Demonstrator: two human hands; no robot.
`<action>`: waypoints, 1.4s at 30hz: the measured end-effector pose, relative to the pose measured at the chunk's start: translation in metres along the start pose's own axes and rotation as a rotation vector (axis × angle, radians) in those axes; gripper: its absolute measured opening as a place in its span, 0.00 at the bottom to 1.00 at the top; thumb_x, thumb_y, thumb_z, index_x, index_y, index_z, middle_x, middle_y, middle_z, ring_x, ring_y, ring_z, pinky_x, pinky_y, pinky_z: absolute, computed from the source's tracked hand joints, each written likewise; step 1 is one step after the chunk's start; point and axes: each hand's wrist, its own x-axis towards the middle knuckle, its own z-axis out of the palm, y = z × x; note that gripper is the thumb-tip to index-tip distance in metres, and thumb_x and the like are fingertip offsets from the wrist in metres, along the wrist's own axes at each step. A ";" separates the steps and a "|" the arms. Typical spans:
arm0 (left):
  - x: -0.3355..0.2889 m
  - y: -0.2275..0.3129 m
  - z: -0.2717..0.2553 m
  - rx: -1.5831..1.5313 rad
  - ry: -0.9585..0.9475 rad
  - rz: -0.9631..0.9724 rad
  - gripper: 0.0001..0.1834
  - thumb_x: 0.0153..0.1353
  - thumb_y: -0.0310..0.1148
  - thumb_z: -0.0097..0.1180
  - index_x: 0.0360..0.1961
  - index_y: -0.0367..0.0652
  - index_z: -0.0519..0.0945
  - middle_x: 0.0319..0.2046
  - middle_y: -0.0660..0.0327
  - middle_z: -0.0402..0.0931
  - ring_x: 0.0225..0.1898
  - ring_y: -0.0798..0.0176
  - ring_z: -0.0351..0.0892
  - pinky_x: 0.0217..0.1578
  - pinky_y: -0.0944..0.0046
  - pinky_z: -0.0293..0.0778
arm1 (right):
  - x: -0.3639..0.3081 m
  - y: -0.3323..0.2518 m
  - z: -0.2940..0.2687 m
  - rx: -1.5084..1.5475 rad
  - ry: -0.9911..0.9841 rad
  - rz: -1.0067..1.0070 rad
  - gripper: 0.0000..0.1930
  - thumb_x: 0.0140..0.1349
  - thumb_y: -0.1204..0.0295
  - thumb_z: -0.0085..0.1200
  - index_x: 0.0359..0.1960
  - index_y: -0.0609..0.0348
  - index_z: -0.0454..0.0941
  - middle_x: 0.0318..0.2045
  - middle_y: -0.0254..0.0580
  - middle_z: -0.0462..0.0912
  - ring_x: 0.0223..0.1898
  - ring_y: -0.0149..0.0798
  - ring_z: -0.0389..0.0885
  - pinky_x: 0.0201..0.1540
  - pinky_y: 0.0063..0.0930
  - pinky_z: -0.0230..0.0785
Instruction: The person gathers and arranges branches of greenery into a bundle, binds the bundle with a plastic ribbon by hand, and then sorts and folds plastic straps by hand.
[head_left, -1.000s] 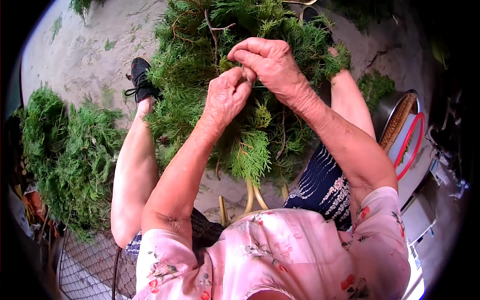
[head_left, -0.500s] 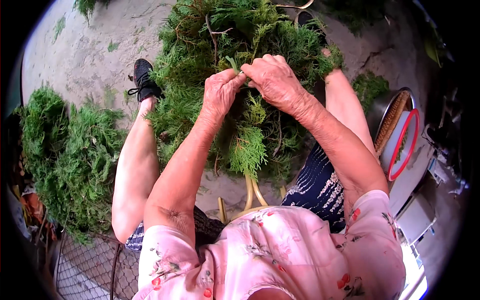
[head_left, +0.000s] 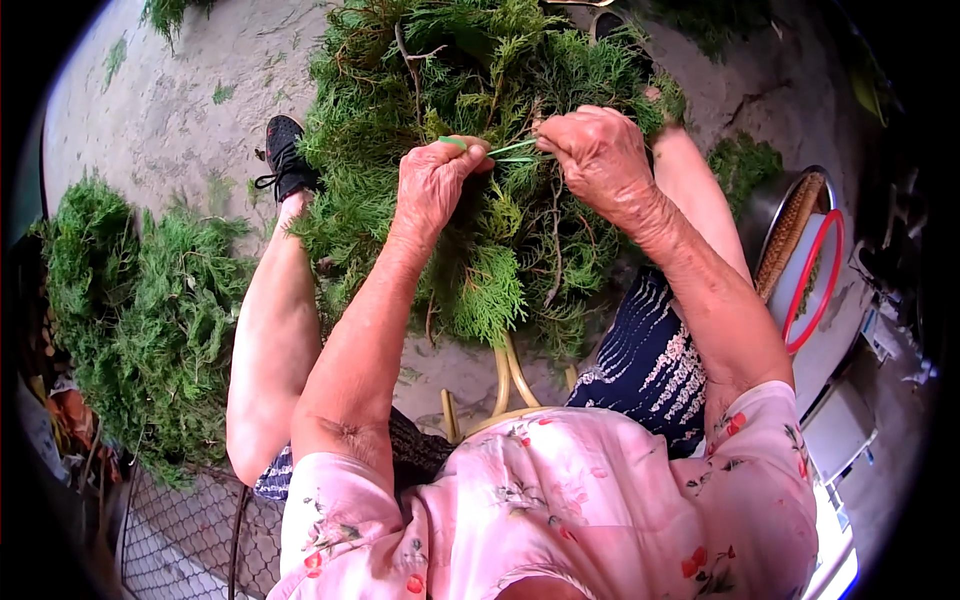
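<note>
Thin green strips (head_left: 514, 150) stretch between my two hands, above a large heap of cut evergreen branches (head_left: 375, 190). My left hand (head_left: 434, 188) pinches one end between thumb and fingers, and a wider green tip sticks out over its knuckles. With closed fingers, my right hand (head_left: 603, 165) grips the other end, a short way off to the right. Two strands show in the gap. A bare brown twig (head_left: 410, 65) lies on the heap beyond my left hand. Close below the hands, a flat bright green frond (head_left: 490, 292) hangs at the heap's near edge.
On the left lies another pile of green sprigs (head_left: 160, 320), beside a wire mesh panel (head_left: 190, 535). To the right stand a metal basin, a woven basket (head_left: 790, 235) and a red-rimmed white container (head_left: 822, 280). Tan curved bars (head_left: 512, 375) show between my legs.
My right hand has moved right, away from my left, and the green strips now show stretched between them. My left hand has shifted only slightly.
</note>
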 end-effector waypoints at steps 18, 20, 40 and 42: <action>0.005 -0.005 0.005 -0.088 0.100 -0.083 0.08 0.47 0.20 0.61 0.31 0.36 0.77 0.25 0.65 0.77 0.27 0.75 0.73 0.30 0.75 0.71 | -0.031 0.003 0.030 0.052 -0.396 0.032 0.02 0.41 0.78 0.50 0.19 0.58 0.73 0.16 0.45 0.74 0.23 0.48 0.76 0.26 0.38 0.68; 0.006 -0.008 0.007 -0.030 0.118 -0.032 0.07 0.48 0.20 0.60 0.29 0.37 0.76 0.24 0.67 0.77 0.26 0.77 0.72 0.29 0.76 0.70 | -0.029 0.005 0.032 0.051 -0.386 0.041 0.02 0.41 0.78 0.50 0.19 0.58 0.73 0.16 0.45 0.74 0.23 0.48 0.76 0.25 0.38 0.68; 0.009 -0.034 0.014 0.566 0.377 0.875 0.15 0.41 0.12 0.54 0.30 0.40 0.73 0.28 0.60 0.75 0.25 0.59 0.73 0.26 0.65 0.71 | 0.027 0.004 0.034 0.868 -0.495 0.542 0.10 0.58 0.73 0.47 0.39 0.61 0.78 0.15 0.32 0.74 0.09 0.22 0.68 0.13 0.16 0.62; 0.009 -0.034 0.012 0.571 0.364 0.899 0.16 0.41 0.11 0.53 0.32 0.39 0.73 0.29 0.59 0.76 0.26 0.59 0.75 0.27 0.66 0.72 | 0.028 0.005 0.037 0.934 -0.486 0.595 0.12 0.59 0.72 0.47 0.42 0.59 0.78 0.13 0.31 0.72 0.08 0.22 0.65 0.10 0.14 0.58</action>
